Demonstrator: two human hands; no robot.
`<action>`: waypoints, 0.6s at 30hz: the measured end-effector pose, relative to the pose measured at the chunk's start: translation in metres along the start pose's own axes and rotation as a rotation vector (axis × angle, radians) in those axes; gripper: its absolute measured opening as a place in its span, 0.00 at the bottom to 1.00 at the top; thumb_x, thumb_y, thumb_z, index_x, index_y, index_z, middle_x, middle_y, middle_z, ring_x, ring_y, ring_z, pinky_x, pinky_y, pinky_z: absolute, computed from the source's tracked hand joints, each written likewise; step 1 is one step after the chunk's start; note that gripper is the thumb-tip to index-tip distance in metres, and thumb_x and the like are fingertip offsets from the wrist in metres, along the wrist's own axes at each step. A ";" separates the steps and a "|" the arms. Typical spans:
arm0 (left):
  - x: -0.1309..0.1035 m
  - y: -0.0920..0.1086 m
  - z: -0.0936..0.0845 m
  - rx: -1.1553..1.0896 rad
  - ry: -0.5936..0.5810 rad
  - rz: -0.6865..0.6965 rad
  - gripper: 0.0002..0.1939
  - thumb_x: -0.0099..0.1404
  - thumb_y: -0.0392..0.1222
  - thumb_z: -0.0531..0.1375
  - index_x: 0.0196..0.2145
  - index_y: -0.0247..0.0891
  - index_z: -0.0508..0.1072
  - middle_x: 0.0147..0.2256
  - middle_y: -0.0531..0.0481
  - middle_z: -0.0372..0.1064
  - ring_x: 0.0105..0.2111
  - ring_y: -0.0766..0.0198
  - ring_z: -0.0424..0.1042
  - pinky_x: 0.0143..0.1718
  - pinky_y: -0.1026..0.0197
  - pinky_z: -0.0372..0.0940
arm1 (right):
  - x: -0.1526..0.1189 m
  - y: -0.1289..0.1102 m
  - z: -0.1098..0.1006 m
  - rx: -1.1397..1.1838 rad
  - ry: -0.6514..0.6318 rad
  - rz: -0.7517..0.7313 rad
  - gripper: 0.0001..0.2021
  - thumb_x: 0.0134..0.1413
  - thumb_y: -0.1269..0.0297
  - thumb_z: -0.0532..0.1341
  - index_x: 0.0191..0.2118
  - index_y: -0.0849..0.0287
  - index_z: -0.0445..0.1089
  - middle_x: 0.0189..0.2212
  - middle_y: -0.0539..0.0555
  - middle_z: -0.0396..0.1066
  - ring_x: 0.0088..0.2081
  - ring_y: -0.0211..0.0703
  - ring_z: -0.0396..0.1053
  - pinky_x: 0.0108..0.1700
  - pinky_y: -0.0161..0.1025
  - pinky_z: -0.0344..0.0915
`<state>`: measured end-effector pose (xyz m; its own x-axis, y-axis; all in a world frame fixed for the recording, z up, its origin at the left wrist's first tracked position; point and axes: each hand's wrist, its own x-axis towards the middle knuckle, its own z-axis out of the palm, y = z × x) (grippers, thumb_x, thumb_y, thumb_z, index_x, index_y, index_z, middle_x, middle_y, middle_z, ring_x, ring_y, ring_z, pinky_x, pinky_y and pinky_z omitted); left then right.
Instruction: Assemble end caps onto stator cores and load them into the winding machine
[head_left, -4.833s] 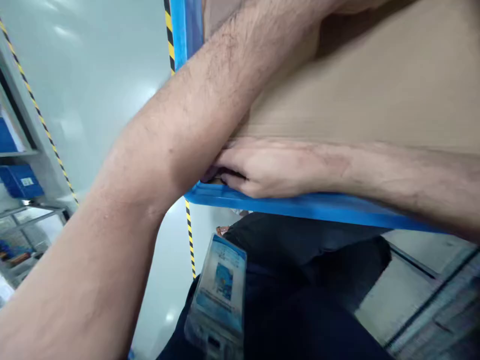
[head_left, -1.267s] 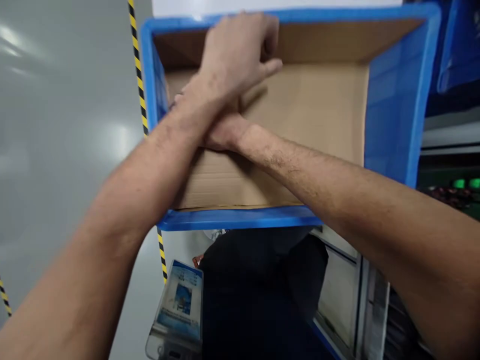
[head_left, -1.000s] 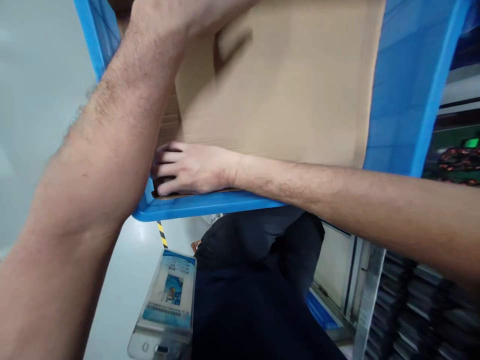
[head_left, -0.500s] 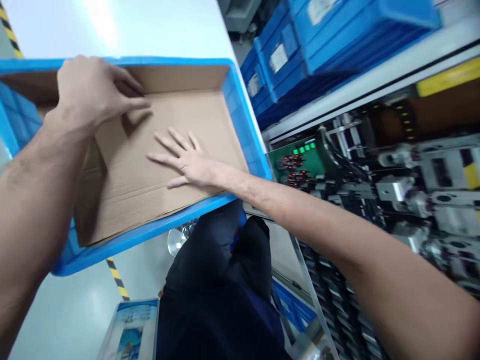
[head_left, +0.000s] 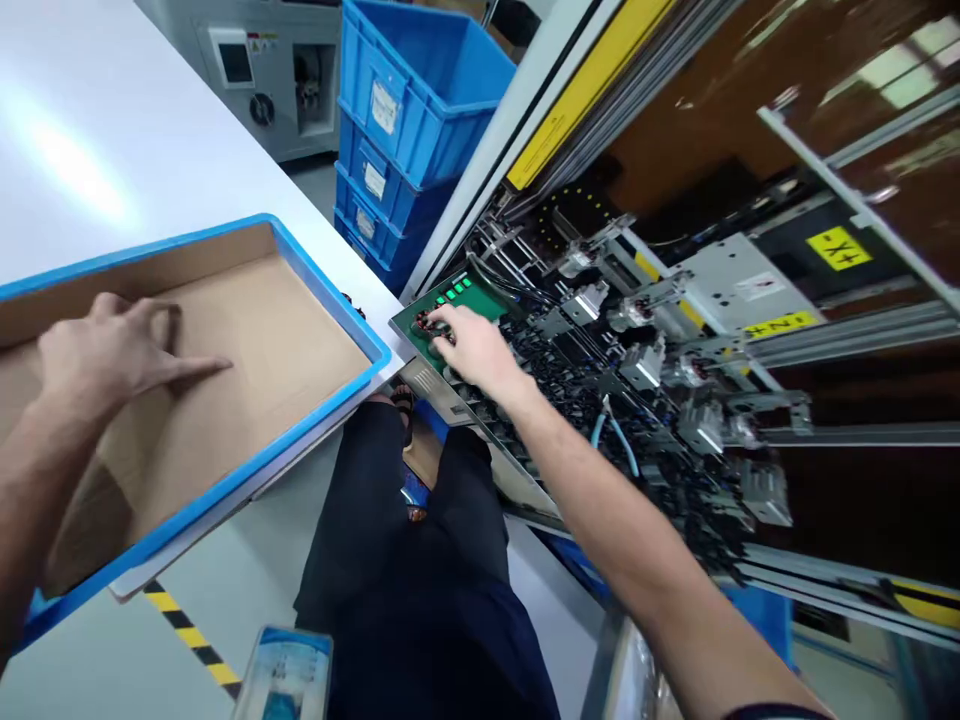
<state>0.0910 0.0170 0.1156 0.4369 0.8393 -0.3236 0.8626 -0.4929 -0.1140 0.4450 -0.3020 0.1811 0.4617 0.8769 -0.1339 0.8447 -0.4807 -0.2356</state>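
Note:
My left hand [head_left: 124,350] is open, fingers bent and index finger stretched out, against the brown cardboard [head_left: 262,330] lining a shallow blue tray [head_left: 322,285]. To the right, my right hand [head_left: 480,350] reaches onto a green plate [head_left: 484,298] at the machine's edge. Its thumb and fingers close around small dark-and-copper wound coils [head_left: 426,322] there. The fingers partly cover the coils, so how many are held is hidden.
The tray rests on a white table [head_left: 202,150]. Blue bins [head_left: 420,100] are stacked behind. Blue-handled pliers [head_left: 615,435] lie among the machine's metal fixtures [head_left: 645,365]. A few dark coils [head_left: 354,305] sit by the tray's right corner. A clear-lidded box [head_left: 289,670] is below.
My right hand has left the cardboard and moved right to the coils on the green plate. My left hand stays at the tray lining. The view has turned right, and the tray is on the table.

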 end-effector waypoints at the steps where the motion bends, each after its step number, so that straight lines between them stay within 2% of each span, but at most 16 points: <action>1: -0.009 0.017 0.002 0.015 0.027 0.012 0.63 0.75 0.88 0.60 0.90 0.47 0.54 0.86 0.25 0.55 0.81 0.21 0.64 0.77 0.29 0.68 | 0.005 0.019 -0.006 -0.040 -0.004 0.046 0.25 0.77 0.72 0.63 0.73 0.59 0.76 0.70 0.69 0.78 0.65 0.67 0.83 0.73 0.65 0.77; 3: -0.022 0.046 0.009 0.014 0.007 0.029 0.68 0.74 0.88 0.63 0.92 0.43 0.48 0.88 0.16 0.43 0.85 0.07 0.51 0.78 0.22 0.64 | 0.020 0.045 -0.009 -0.104 -0.051 0.083 0.28 0.73 0.73 0.65 0.75 0.58 0.76 0.71 0.71 0.75 0.63 0.69 0.83 0.71 0.66 0.78; 5: -0.027 0.060 0.016 -0.022 -0.071 0.037 0.75 0.72 0.89 0.63 0.94 0.39 0.38 0.89 0.11 0.27 0.86 -0.04 0.34 0.80 0.13 0.53 | 0.036 0.054 -0.004 -0.147 -0.124 0.057 0.29 0.72 0.72 0.67 0.75 0.53 0.77 0.72 0.66 0.74 0.63 0.65 0.83 0.71 0.61 0.78; 6: -0.027 0.062 0.019 -0.044 -0.094 0.045 0.77 0.71 0.89 0.64 0.94 0.40 0.35 0.89 0.12 0.22 0.86 -0.04 0.29 0.81 0.10 0.48 | 0.043 0.055 0.000 -0.164 -0.159 0.035 0.29 0.73 0.70 0.68 0.75 0.50 0.78 0.73 0.64 0.74 0.64 0.63 0.82 0.71 0.59 0.78; 8: -0.023 0.056 0.022 -0.084 -0.096 0.071 0.76 0.72 0.87 0.66 0.94 0.43 0.34 0.90 0.18 0.19 0.87 0.01 0.25 0.82 0.08 0.42 | 0.055 0.055 0.009 -0.197 -0.215 -0.004 0.28 0.74 0.69 0.69 0.75 0.47 0.78 0.73 0.60 0.74 0.65 0.59 0.81 0.72 0.56 0.77; 11: -0.015 0.042 0.024 -0.126 -0.094 0.078 0.74 0.72 0.86 0.66 0.94 0.47 0.34 0.91 0.26 0.16 0.89 0.08 0.21 0.81 0.05 0.38 | 0.065 0.057 0.021 -0.236 -0.271 -0.015 0.27 0.75 0.69 0.70 0.75 0.50 0.78 0.72 0.62 0.76 0.66 0.59 0.81 0.72 0.58 0.77; 16: -0.009 0.035 0.027 -0.194 -0.108 0.110 0.82 0.66 0.88 0.71 0.94 0.42 0.35 0.90 0.23 0.13 0.88 0.04 0.18 0.78 0.01 0.36 | 0.073 0.058 0.029 -0.280 -0.280 0.035 0.20 0.79 0.57 0.74 0.68 0.57 0.81 0.69 0.62 0.80 0.67 0.58 0.80 0.72 0.62 0.78; 18: -0.009 0.035 0.030 -0.229 -0.107 0.127 0.84 0.63 0.89 0.73 0.94 0.43 0.35 0.90 0.24 0.12 0.87 0.04 0.16 0.78 0.00 0.35 | 0.076 0.053 0.027 -0.293 -0.266 0.052 0.18 0.78 0.56 0.75 0.64 0.58 0.83 0.65 0.61 0.83 0.65 0.56 0.82 0.72 0.61 0.79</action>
<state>0.1097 -0.0146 0.0858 0.5266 0.7391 -0.4200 0.8429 -0.5180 0.1455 0.5172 -0.2611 0.1321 0.4520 0.8011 -0.3925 0.8813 -0.4689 0.0579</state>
